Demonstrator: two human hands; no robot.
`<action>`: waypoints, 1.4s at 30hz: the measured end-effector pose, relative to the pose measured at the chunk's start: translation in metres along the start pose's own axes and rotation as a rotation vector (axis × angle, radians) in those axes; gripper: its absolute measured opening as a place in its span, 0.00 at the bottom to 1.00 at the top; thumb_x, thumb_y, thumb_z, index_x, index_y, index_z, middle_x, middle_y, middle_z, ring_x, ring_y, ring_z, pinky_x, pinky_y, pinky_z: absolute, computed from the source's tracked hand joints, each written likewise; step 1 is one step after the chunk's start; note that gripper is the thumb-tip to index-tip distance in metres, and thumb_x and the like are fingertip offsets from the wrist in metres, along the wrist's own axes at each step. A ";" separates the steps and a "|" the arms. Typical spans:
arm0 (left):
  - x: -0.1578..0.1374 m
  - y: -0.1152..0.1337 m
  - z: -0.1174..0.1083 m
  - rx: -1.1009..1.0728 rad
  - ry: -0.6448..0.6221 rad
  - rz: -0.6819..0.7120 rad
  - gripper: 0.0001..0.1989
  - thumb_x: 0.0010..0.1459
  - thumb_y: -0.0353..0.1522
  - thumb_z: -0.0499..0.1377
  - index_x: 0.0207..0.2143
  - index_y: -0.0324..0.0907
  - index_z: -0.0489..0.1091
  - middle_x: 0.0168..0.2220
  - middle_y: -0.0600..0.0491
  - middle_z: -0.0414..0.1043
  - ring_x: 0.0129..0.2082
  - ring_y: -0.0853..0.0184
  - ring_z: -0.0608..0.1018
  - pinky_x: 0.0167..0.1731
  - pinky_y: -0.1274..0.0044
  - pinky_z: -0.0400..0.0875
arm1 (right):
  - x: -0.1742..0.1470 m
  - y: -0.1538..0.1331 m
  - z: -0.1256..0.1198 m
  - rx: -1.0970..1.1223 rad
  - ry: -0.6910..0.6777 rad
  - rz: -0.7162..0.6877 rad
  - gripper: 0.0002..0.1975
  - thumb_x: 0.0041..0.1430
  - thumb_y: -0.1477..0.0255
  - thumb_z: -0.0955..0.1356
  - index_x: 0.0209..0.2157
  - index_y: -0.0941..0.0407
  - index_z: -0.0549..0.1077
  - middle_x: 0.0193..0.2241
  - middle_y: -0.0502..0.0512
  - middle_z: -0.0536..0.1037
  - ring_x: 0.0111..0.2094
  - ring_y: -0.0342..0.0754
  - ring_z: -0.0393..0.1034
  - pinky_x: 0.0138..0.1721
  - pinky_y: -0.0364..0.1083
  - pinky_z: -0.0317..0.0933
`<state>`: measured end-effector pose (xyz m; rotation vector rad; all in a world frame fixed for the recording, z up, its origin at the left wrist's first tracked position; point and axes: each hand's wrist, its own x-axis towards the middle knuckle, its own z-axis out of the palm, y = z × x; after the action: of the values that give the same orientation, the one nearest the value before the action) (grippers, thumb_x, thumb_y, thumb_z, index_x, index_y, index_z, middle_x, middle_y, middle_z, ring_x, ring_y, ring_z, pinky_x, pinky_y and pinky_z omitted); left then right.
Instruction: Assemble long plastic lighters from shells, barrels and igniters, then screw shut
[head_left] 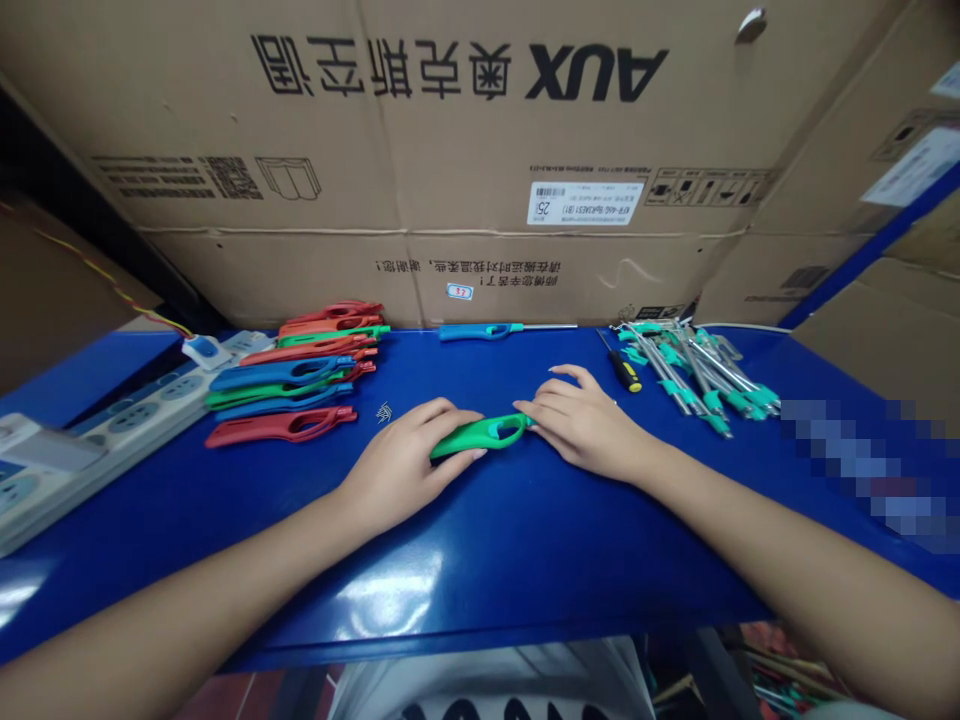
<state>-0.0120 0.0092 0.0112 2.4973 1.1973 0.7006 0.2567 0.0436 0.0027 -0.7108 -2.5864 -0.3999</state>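
My left hand (pixel 409 455) is closed around the rear of a green utility lighter handle (pixel 480 436), thumb on the near side and fingers on the far side. The handle lies level just over the table, its trigger loop showing a bit of teal inside. At its narrow front end, my right hand (pixel 585 420) pinches with thumb and fingertips, where a small teal part peeks out. Whether a metal rod sits under the right fingers is hidden. Some small screws (pixel 384 412) lie beyond my left hand. Behind both hands rests a blue lighter (pixel 476 332) with a thin metal rod.
Several red, orange, green and blue handles (pixel 281 428) are stacked at left, beside white power strips (pixel 142 405). To the right lie a yellow-black screwdriver (pixel 624 370) and a pile of metal rods with teal parts (pixel 694 370). A cardboard wall (pixel 450 180) backs the blue table (pixel 480 570).
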 end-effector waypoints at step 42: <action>-0.001 0.003 0.001 0.068 -0.129 -0.009 0.19 0.69 0.41 0.55 0.58 0.45 0.70 0.50 0.48 0.74 0.46 0.59 0.80 0.43 0.70 0.76 | -0.003 0.012 -0.016 0.193 -0.298 0.142 0.08 0.67 0.68 0.66 0.37 0.57 0.73 0.33 0.55 0.77 0.37 0.50 0.68 0.42 0.50 0.56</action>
<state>-0.0099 0.0069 0.0114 2.5470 1.2045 0.4950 0.2709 0.0463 0.0175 -0.9364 -2.7751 0.0017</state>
